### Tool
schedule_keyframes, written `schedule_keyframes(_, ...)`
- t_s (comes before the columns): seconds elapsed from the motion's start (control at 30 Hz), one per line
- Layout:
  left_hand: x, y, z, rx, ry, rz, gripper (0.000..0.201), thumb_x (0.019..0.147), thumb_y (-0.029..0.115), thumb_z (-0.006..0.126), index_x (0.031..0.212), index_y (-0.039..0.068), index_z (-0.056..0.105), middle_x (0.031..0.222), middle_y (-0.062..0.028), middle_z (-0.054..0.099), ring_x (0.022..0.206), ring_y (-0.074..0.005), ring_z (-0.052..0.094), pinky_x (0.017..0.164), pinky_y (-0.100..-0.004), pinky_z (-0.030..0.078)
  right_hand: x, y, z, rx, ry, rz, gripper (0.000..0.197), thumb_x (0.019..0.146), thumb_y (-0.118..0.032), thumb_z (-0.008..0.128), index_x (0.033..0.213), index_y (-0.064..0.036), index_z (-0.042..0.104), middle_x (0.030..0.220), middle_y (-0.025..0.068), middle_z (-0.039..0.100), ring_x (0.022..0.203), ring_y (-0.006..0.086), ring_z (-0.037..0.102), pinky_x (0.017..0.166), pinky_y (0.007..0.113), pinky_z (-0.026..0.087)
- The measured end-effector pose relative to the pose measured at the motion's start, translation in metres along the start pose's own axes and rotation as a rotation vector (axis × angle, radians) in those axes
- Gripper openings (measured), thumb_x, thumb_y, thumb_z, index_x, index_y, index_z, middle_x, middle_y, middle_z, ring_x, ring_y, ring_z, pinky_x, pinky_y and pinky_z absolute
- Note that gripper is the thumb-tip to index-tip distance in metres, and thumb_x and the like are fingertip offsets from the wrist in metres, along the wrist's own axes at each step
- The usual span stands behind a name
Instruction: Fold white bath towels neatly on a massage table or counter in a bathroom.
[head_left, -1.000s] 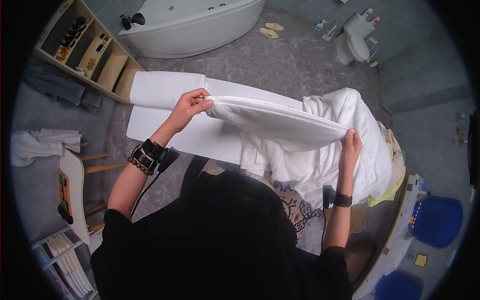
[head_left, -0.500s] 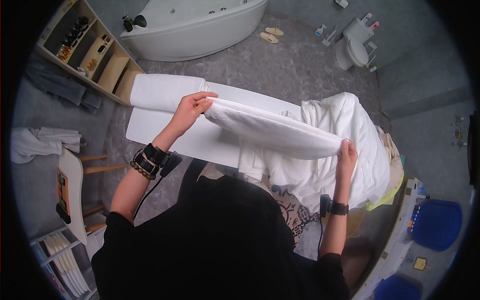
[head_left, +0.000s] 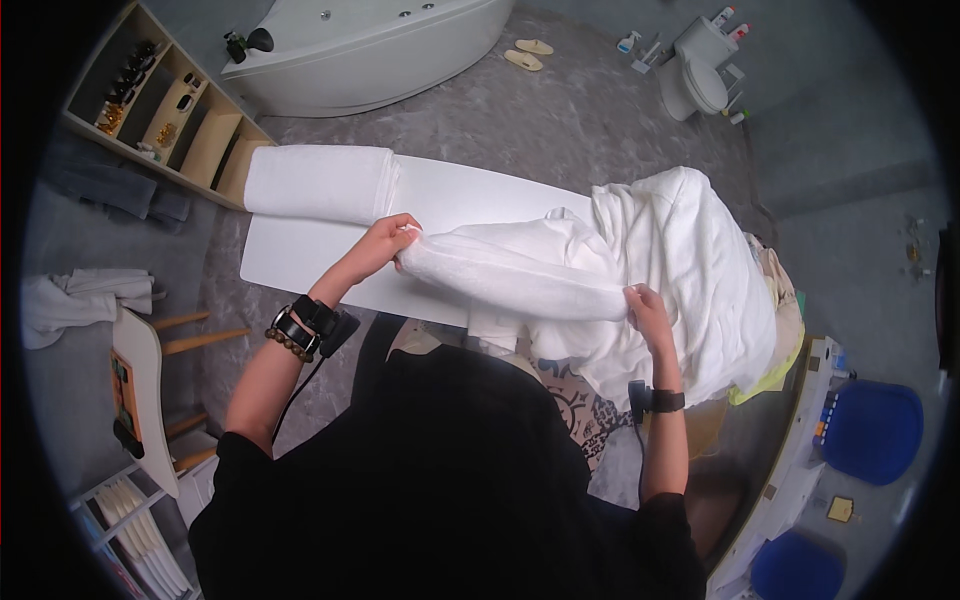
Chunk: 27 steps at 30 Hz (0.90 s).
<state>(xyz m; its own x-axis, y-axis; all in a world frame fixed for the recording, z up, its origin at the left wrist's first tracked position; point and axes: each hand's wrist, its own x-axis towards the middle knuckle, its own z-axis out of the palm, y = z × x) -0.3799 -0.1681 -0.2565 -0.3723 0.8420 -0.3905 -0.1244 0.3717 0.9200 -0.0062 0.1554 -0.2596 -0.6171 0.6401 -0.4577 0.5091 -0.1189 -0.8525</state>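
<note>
The left hand and right hand are grasping opposite ends of a white towel in their fingers. It is hanging above the desk, near rumpled white cloth.

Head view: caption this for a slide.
Left hand and right hand hold a white towel between them at the table, a white heap to the right.
</note>
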Motion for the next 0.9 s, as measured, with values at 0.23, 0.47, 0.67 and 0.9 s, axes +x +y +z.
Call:
schedule_keyframes(0.23, 0.068, -0.072, 0.045, 0.177, 0.053, -0.003, 0.036, 0.089, 0.031, 0.063, 0.111, 0.003, 0.058, 0.091, -0.0078, 0.065, 0.087, -0.0134, 0.059, 0.074, -0.0279, 0.048, 0.039, 0.089, 0.045, -0.067, 0.106, 0.151, 0.027, 0.090, -0.030, 0.062, 0.080, -0.0053, 0.059, 0.062, -0.0010, 0.052, 0.049, 0.0100, 0.047, 0.045, 0.027, 0.040)
schedule_keyframes(0.47, 0.104, -0.160, 0.084, 0.187, 0.126, -0.492, 0.078, 0.080, 0.043, 0.071, 0.130, -0.011, 0.045, 0.121, -0.0236, 0.059, 0.112, -0.0298, 0.057, 0.094, -0.0359, 0.046, 0.058, 0.139, 0.067, -0.006, -0.024, 0.348, 0.031, 0.091, -0.032, 0.061, 0.070, -0.0118, 0.054, 0.062, -0.0035, 0.047, 0.053, 0.0091, 0.045, 0.043, 0.026, 0.034)
schedule_keyframes(0.67, 0.153, -0.116, 0.091, 0.024, 0.148, -0.127, 0.047, 0.089, 0.029, 0.061, 0.119, -0.007, 0.057, 0.110, -0.0159, 0.065, 0.101, -0.0235, 0.062, 0.086, -0.0351, 0.049, 0.113, 0.097, 0.067, 0.064, 0.020, 0.101, 0.027, 0.093, -0.025, 0.061, 0.082, -0.0011, 0.066, 0.072, -0.0030, 0.059, 0.065, 0.0062, 0.050, 0.059, 0.023, 0.040)
schedule_keyframes(0.9, 0.151, 0.187, -0.020, -0.314, 0.360, 0.433, 0.032, 0.093, 0.024, 0.059, 0.114, 0.000, 0.060, 0.103, -0.0074, 0.068, 0.089, -0.0146, 0.065, 0.078, -0.0279, 0.051, 0.147, -0.144, 0.009, 0.350, 0.243, -0.394, 0.027, 0.098, -0.025, 0.055, 0.084, -0.0038, 0.063, 0.072, -0.0038, 0.057, 0.061, 0.0041, 0.045, 0.054, 0.022, 0.036)
